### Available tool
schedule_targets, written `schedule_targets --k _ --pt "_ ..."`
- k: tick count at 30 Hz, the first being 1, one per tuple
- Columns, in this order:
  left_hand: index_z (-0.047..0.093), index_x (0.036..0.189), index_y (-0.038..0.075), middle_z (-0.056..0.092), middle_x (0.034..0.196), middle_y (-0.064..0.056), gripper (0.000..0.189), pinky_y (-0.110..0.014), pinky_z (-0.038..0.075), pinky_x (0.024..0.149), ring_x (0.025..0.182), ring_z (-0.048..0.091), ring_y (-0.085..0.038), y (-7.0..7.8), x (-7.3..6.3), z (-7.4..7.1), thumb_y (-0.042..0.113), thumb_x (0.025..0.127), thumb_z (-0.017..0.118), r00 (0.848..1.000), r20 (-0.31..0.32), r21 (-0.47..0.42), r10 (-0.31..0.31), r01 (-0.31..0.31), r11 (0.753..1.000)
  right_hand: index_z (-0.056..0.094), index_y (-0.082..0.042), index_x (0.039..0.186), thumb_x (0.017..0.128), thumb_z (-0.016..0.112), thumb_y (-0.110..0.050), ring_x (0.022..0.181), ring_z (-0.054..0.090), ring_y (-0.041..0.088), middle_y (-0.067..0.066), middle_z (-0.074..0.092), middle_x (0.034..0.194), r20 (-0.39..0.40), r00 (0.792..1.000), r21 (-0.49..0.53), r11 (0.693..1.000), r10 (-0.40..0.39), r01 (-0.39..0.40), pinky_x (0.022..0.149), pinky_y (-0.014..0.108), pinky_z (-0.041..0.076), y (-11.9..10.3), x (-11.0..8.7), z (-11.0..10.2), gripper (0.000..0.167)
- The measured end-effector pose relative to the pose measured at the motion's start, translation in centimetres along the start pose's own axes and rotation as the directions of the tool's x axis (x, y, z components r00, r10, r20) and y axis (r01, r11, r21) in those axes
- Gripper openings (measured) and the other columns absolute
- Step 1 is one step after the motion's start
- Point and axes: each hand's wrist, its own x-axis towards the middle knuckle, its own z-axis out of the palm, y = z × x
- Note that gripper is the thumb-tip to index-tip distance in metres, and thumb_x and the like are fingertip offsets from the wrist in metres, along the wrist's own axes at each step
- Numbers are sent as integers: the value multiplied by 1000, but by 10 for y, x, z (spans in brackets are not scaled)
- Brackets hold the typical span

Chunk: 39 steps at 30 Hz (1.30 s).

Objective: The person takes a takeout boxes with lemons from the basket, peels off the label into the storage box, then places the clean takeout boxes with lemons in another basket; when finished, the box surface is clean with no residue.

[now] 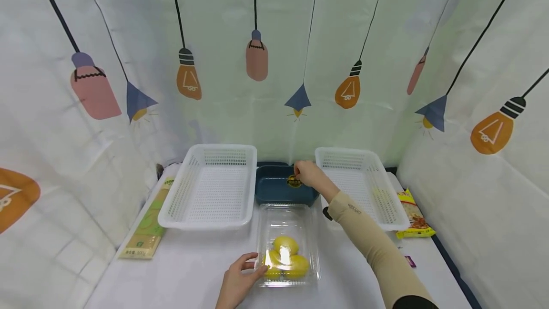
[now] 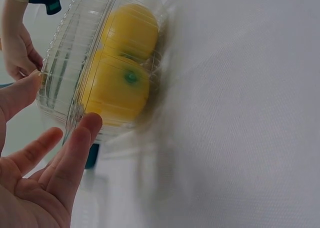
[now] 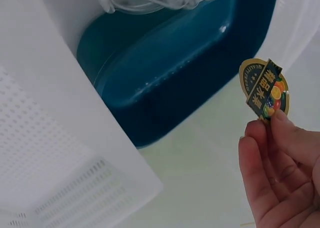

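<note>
A clear plastic clamshell box [image 1: 288, 223], its lid down, lies on the table with several yellow lemons [image 2: 125, 33] inside. My left hand [image 1: 241, 278] rests against the box's near left corner. In the left wrist view, the thumb touches the lid and a fingertip meets the side rim, the other fingers loosely extended. Between thumb and fingertips, my right hand [image 1: 315, 178] pinches a round black-and-gold sticker [image 3: 265, 89] with printed fruit and lettering. It holds this above a dark blue tray [image 1: 274, 190] behind the box.
White perforated baskets stand left [image 1: 206, 223] and right [image 1: 399, 221] of the blue tray. A long green-and-tan packet [image 1: 146, 230] lies at the left table edge. Beyond the right basket is a yellow snack bag [image 1: 415, 216], with a small purple item [image 1: 410, 261] nearer. A printed curtain [image 1: 223, 118] encloses the table.
</note>
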Motion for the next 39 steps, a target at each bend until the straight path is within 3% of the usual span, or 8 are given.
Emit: schedule_targets --k 9,18,25,33,39 --pt "64 126 7 74 106 -14 61 -41 57 72 101 69 -32 -1 -1 -1 46 82 78 1000 14 -16 -9 9 1000 67 -6 98 96 58 -2 83 61 21 12 70 99 14 1000 -32 999 27 -27 76 36 52 11 24 1 10" --pt "65 125 7 73 108 -15 59 -42 57 72 101 69 -30 -1 -2 0 46 83 77 1000 26 -24 0 1 1000 67 -8 95 95 63 -8 82 57 19 9 69 99 77 997 -22 999 25 -24 77 33 49 23 43 8 4" --pt "66 122 8 75 103 -13 52 -40 56 74 100 70 -30 0 -3 1 38 82 79 999 7 -17 44 -44 999 69 -8 96 94 66 -8 87 60 20 8 69 104 99 994 -6 999 48 -47 78 35 51 25 50 21 4" --pt "67 120 5 74 103 -16 50 -39 58 72 94 72 -29 -3 -3 3 37 83 79 998 16 -46 65 -65 997 70 -10 92 93 65 -5 84 60 20 7 69 99 111 991 3 997 72 -73 75 34 50 28 53 32 7" --pt "66 122 3 73 105 -17 52 -41 60 72 94 73 -31 -2 -2 2 38 85 77 998 29 -60 48 -46 997 69 -9 97 94 64 -6 85 59 21 9 69 103 141 987 10 997 74 -76 75 35 50 28 54 31 7"
